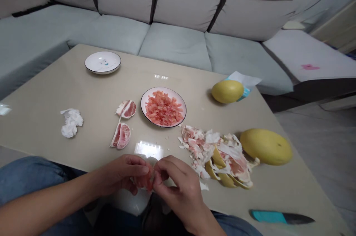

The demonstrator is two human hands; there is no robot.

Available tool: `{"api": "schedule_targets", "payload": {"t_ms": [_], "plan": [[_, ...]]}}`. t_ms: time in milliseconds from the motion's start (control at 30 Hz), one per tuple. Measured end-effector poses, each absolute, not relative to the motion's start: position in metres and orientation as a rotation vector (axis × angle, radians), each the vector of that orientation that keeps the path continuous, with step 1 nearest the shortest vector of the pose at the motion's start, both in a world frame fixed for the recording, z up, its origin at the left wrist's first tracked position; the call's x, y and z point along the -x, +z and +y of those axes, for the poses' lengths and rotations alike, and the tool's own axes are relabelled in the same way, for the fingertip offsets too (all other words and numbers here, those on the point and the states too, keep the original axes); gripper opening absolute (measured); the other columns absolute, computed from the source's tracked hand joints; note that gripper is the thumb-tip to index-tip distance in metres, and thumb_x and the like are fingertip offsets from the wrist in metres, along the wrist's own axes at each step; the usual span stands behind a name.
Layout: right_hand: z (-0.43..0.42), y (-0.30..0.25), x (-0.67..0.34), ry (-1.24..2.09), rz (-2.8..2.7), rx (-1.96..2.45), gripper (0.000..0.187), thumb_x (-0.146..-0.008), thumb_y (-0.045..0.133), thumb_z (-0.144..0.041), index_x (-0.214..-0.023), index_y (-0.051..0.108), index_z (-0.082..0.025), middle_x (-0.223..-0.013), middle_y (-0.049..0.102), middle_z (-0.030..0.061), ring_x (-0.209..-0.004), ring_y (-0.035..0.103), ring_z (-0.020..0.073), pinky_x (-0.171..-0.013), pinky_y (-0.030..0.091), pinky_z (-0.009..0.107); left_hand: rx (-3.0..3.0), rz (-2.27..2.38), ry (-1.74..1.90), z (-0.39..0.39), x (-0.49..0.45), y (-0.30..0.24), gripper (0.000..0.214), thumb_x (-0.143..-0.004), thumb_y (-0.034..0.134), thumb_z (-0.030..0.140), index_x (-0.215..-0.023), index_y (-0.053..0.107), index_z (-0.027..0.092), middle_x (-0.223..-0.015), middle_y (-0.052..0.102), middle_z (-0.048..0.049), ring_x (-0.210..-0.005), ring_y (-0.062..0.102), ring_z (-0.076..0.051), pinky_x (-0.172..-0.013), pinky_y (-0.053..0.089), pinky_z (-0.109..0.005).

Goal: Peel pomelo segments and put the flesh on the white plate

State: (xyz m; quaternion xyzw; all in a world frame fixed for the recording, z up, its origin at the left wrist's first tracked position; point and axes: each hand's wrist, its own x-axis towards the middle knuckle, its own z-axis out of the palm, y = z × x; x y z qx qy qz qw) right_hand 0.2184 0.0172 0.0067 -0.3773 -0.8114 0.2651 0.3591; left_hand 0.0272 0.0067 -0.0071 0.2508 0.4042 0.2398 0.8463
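Observation:
At the table's front edge, my left hand is closed around a piece of red pomelo flesh. The fingers of my right hand pinch at the right side of that same piece; whether they grip flesh or thin skin is hard to see. Beyond my hands, a plate holds a heap of loose red pomelo pulp. Two clusters of pomelo segments lie left of it, a farther one and a nearer one, with white membrane on them.
Peel and membrane scraps are piled on the right. Beside them lies a whole pomelo, and another pomelo sits farther back by a packet. A knife lies front right. Crumpled tissue and a white plate are left.

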Motion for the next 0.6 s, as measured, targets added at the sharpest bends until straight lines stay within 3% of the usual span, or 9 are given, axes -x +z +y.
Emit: {"api": "schedule_targets", "payload": {"t_ms": [300, 600], "plan": [[0.0197, 0.0122, -0.2185, 0.929, -2.013, 0.99, 0.011, -0.08, 0.057, -0.011, -0.079, 0.065, -0.018, -0.065, 0.059, 0.0011, -0.059, 0.054, 0.0126, -0.053, 0.041, 0.022, -0.562, 0.92, 0.535, 0.0074, -0.0273, -0.0081, 0.029, -0.075, 0.073, 0.041, -0.085, 0.07, 0.014, -0.069, 0.065, -0.0017, -0.058, 0.054, -0.01, -0.048, 0.042, -0.018], [0.0213, 0.0137, -0.2188, 1.01, -1.937, 1.14, 0.013, -0.075, 0.055, -0.009, -0.069, 0.062, -0.018, -0.062, 0.055, -0.0006, -0.057, 0.052, 0.0117, -0.053, 0.04, 0.021, -0.621, 0.912, 0.49, 0.0096, -0.0256, -0.0021, 0.025, -0.076, 0.071, 0.039, -0.084, 0.069, 0.015, -0.075, 0.071, -0.0036, -0.064, 0.056, -0.012, -0.05, 0.039, -0.018]]}}
